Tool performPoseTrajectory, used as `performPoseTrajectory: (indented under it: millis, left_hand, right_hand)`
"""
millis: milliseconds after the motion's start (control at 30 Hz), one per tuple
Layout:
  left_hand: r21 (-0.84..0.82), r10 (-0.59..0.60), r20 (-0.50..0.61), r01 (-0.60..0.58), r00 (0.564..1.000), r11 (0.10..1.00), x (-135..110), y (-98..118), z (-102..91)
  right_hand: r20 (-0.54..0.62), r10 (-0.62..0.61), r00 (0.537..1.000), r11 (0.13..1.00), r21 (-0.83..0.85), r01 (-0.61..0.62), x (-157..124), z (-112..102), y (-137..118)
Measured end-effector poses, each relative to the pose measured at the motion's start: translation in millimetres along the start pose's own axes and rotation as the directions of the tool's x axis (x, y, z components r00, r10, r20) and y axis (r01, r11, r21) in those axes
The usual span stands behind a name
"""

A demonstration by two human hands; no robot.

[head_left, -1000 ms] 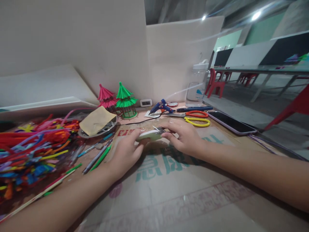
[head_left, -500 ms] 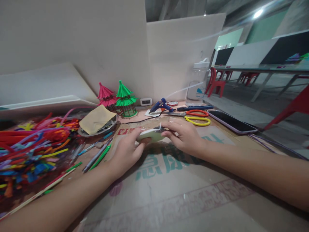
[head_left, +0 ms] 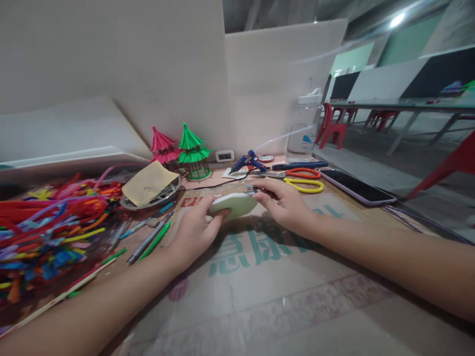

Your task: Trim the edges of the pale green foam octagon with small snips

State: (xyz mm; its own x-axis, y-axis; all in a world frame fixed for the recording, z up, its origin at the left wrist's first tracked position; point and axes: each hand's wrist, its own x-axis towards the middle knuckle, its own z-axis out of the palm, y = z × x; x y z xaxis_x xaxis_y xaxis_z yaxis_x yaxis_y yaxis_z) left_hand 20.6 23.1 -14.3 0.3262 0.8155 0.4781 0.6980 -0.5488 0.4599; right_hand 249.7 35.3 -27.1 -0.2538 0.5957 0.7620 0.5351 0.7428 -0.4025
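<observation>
My left hand (head_left: 198, 225) is closed on the near left edge of a pale, flat disc (head_left: 234, 205), thumb beneath and fingers at its side. The disc is tilted, its light greenish face toward me, with a white rim along the top. At the disc's right edge, my right hand (head_left: 284, 200) pinches a small greyish, shiny piece (head_left: 250, 189). Its kind is too small and blurred to tell. Both hands are held above a printed cardboard sheet (head_left: 237, 306).
Colourful pipe cleaners (head_left: 55, 232) heap at left, beside pens (head_left: 152, 240) and a metal dish (head_left: 128, 203). Behind stand red (head_left: 163, 148) and green (head_left: 193, 148) pavilion models, a blue glue gun (head_left: 249, 162) and a bottle (head_left: 302, 131). Scissors (head_left: 304, 185) and a phone (head_left: 356, 188) lie right.
The disc has turned so more of its pale face shows. My right fingers have shifted slightly, and the small shiny piece now sticks out at the disc's upper right edge.
</observation>
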Motion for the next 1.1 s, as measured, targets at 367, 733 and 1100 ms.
performPoseTrajectory:
  millis: [367,733,1100]
  left_hand:
    - [0.022,0.122,-0.01,-0.121,0.993,0.992,-2.7,-4.6,1.1]
    - [0.054,0.163,-0.031,-0.161,0.986,0.985,-2.8,-6.4,0.1]
    - [0.025,0.158,-0.012,-0.157,0.987,0.987,-1.5,-8.8,1.6]
  right_hand:
    - [0.082,-0.137,0.987,0.987,-0.078,0.143,-0.2,-3.1,-10.1]
    - [0.072,-0.166,0.983,0.985,-0.036,0.169,-0.3,-2.0,-6.9]
    - [0.068,-0.178,0.982,0.984,-0.02,0.18,0.2,-2.1,-4.2]
